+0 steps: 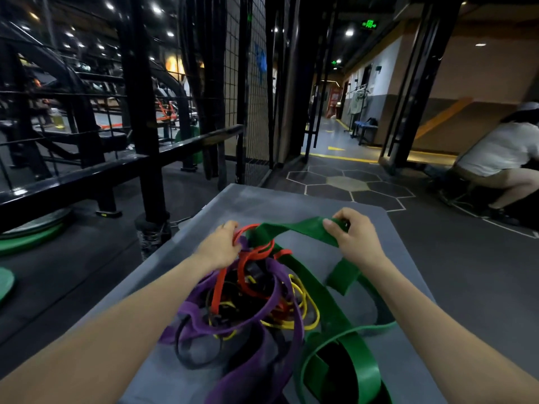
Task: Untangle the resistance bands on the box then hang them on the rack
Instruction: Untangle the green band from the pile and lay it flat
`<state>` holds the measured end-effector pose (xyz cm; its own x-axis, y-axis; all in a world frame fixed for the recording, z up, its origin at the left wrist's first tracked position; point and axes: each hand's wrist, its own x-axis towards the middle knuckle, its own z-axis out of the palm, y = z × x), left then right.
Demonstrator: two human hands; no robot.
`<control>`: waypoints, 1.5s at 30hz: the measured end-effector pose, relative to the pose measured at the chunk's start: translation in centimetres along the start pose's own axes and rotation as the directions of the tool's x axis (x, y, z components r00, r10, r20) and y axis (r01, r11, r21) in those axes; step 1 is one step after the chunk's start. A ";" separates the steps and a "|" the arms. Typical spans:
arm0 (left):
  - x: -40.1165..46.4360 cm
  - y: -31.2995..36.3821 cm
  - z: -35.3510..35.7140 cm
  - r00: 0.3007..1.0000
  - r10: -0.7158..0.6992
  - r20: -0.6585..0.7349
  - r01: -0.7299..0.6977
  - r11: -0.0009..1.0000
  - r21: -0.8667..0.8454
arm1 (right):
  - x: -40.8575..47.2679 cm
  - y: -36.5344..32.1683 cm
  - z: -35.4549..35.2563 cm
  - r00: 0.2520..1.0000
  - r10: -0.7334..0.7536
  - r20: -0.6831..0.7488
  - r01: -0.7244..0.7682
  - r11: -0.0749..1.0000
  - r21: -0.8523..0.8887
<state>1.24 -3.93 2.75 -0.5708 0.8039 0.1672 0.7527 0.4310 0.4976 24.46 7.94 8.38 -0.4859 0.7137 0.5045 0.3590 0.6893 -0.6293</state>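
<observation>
A tangle of resistance bands lies on the grey box top: a wide green band, a purple band, thin red bands, a yellow band and a black band. My right hand pinches a stretch of the green band and holds it lifted above the box's far part. My left hand grips a red band at the far left of the pile, its fingers curled into the loops. The bands' middle stays knotted together.
A black metal rack with rails and a wire mesh panel stands ahead on the left. Green weight plates lie on the floor at left. A person in a white shirt crouches at far right. A corridor opens ahead.
</observation>
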 end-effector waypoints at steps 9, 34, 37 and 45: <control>1.8 0.3 1.0 0.970 0.031 -0.239 -0.088 0.969 -0.230 | -0.1 3.1 -2.1 0.994 0.093 -0.059 -0.097 0.993 -0.069; -2.1 2.8 -3.3 0.996 -0.047 -0.078 0.065 0.966 0.252 | -2.3 1.6 -1.4 1.000 -0.003 -0.020 0.003 1.000 0.001; -1.6 6.6 -1.1 0.979 0.204 -0.016 -0.204 0.978 -0.032 | -2.4 0.0 -2.8 0.984 -0.172 0.046 0.170 0.984 0.044; -0.4 4.6 3.2 0.959 0.282 -0.026 -0.278 0.955 0.105 | -0.7 2.7 -10.0 0.982 -0.082 -0.171 0.103 0.988 0.118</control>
<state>6.00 -0.90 2.24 -0.3436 0.8819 0.3227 0.9120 0.2313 0.3389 33.70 10.52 12.22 -0.3704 0.6655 0.6480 0.2101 0.7395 -0.6395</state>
